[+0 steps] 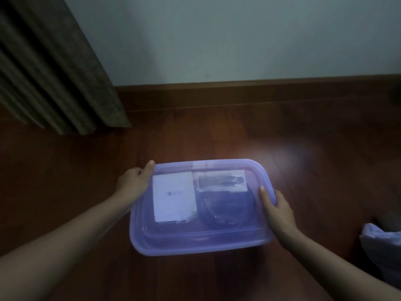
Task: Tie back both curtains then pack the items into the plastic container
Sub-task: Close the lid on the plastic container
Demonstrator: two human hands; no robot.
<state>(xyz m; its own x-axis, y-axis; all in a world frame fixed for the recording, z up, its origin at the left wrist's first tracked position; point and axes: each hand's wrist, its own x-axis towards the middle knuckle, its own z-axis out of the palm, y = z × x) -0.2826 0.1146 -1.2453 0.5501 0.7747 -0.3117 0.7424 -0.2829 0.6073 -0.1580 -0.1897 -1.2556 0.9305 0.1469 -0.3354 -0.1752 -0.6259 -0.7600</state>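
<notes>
Wooden floor is bounded by a pale wall. The container, lidded, is gripped at its ends by the left hand and right hand. A curtain hangs beyond the left; a bag lies outside the right.

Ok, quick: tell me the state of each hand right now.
Left hand: closed, holding the left edge of the translucent purple rectangular plastic container.
Right hand: closed, holding its right edge.
</notes>
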